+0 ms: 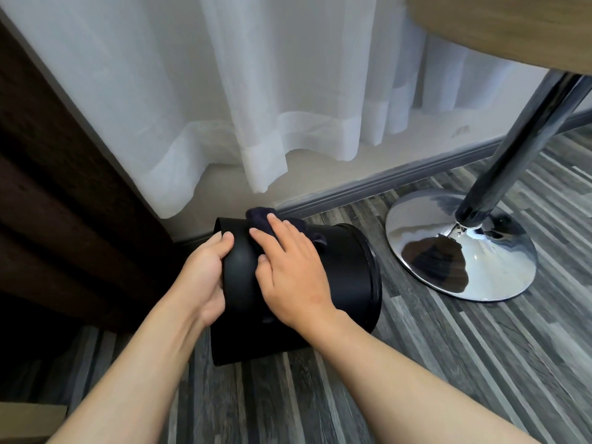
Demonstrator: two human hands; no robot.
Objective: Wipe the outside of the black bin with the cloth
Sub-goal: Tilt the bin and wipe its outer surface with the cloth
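Observation:
The black bin [346, 277] lies tipped on its side just above the grey wood floor, its rimmed end to the right. My left hand [205, 277] grips the bin's left end, thumb over the edge. My right hand [291, 270] lies flat on top of the bin's wall and presses a dark cloth [261, 216] against it. Most of the cloth is hidden under my fingers; its far edge pokes out beyond them.
A chrome table base [461, 248] with a slanted pole [525, 145] stands close to the bin's right. White sheer curtains [224, 107] hang behind, above a grey skirting board [400, 177]. Dark wooden furniture [64, 203] fills the left side.

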